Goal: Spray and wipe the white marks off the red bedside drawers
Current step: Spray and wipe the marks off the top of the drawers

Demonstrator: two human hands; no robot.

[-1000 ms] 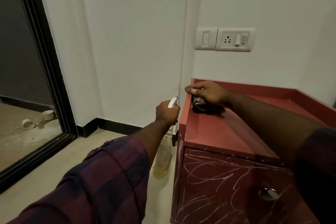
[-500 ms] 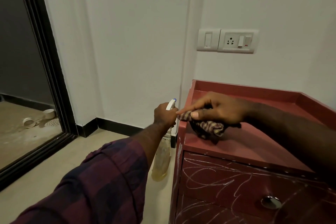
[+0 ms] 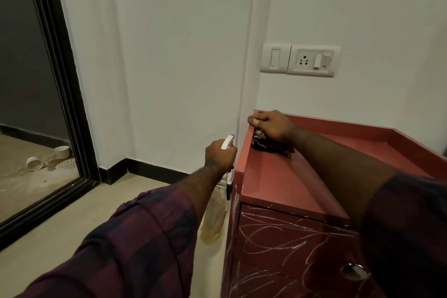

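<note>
Much of cloth (image 3: 271,147) under right hand (image 3: 272,126); base of drawers (image 3: 287,239) off-frame.

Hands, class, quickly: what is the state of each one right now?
Left hand: closed round the spray bottle.
Right hand: grips the cloth on top of the red drawers.

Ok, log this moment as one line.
left hand grips spray bottle | right hand holds cloth on top of red drawers, far-left corner | white marks cover drawer fronts

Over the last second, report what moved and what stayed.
The right hand slid the cloth forward along the top of the red drawers, then back into the far left corner. The left hand still grips the spray bottle beside them; the white marks remain.
</note>
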